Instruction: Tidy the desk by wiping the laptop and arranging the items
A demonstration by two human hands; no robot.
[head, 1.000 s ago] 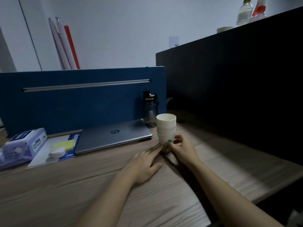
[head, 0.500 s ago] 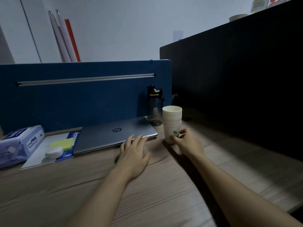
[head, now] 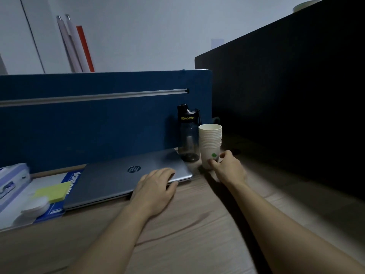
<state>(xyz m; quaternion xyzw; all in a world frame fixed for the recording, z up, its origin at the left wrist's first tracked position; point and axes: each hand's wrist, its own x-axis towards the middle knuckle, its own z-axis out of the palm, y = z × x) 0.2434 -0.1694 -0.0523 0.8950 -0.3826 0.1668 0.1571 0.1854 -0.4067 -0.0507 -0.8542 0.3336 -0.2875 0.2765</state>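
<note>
A closed silver laptop (head: 118, 178) lies on the wooden desk (head: 187, 240) against the blue partition. My left hand (head: 156, 186) rests on the laptop's front right corner, fingers curled over the lid edge. A stack of white paper cups (head: 210, 143) stands upright just right of the laptop. My right hand (head: 227, 169) pinches the lowest cup at its base. A dark sports bottle (head: 188, 133) stands behind, between the laptop and the cups.
Left of the laptop lie a blue-and-white notebook (head: 73, 178), a yellow sticky-note pad (head: 52, 191), a small white round lid (head: 35, 208) and a pack of wipes (head: 11, 180). A blue partition (head: 88, 119) closes the back, a black one (head: 296, 95) the right.
My right hand slid the cup stack away from me to beside the bottle. My left hand left the desk near the cups and moved left onto the laptop's corner.
</note>
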